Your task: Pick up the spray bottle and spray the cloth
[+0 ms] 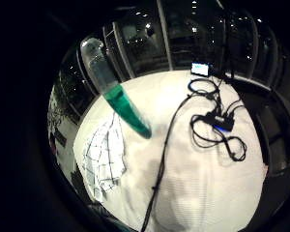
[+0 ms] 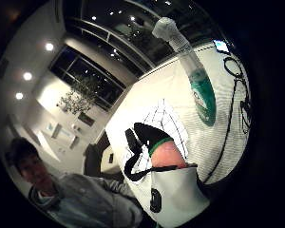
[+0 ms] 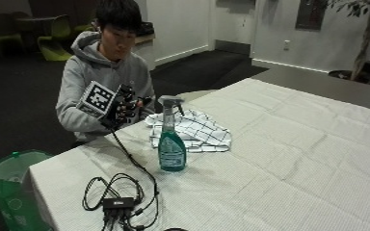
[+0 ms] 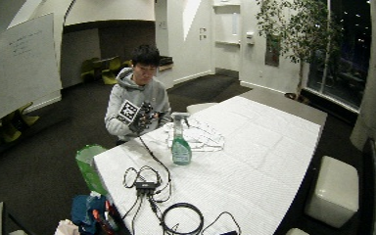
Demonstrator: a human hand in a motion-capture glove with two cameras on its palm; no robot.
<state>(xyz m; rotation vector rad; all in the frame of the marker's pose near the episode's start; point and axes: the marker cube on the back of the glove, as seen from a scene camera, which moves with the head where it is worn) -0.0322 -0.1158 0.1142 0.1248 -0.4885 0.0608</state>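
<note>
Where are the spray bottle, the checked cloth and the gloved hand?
spray bottle point(image 3: 171, 151), outside view, green lower body.
checked cloth point(image 3: 198, 130), outside view, middle of the folded fabric.
gloved right hand point(image 3: 123, 108), outside view, raised glove's fingers.

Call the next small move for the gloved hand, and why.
Probably reach the black-gloved right hand forward and down toward the neck of the clear spray bottle with green liquid. The bottle stands upright and untouched on the white tablecloth, beside the white checked cloth. The hand is raised near the person's chest, holding nothing, apart from the bottle.
</note>
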